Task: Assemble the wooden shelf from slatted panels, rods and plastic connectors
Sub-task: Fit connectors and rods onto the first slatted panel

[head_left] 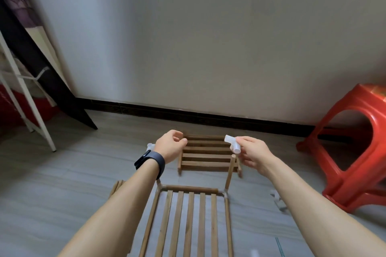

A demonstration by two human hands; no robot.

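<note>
- Near centre, on the floor: slatted panel, five slats running near to far, framed by rods with a cross rod at its far end.
- Far right corner of that panel: clear corner connector carrying an upright rod, tilted slightly, its top end bare.
- Right hand: thumb and fingertips pinch a white plastic connector, held just above the bare top of the upright rod.
- Left hand: raised over the panel's far left corner, fingers loosely curled, nothing seen in it; dark wristband on the wrist.
- Just left of the left wrist: second white connector, its support hidden by the arm.
- Beyond the hands: second slatted panel, lying flat on the floor near the wall.
- Left of the near panel: loose rods, partly covered by the left forearm.
- Right of the near panel: spare white connectors on the floor.
- Far right: red plastic stool.
- Far left: white metal frame.
</note>
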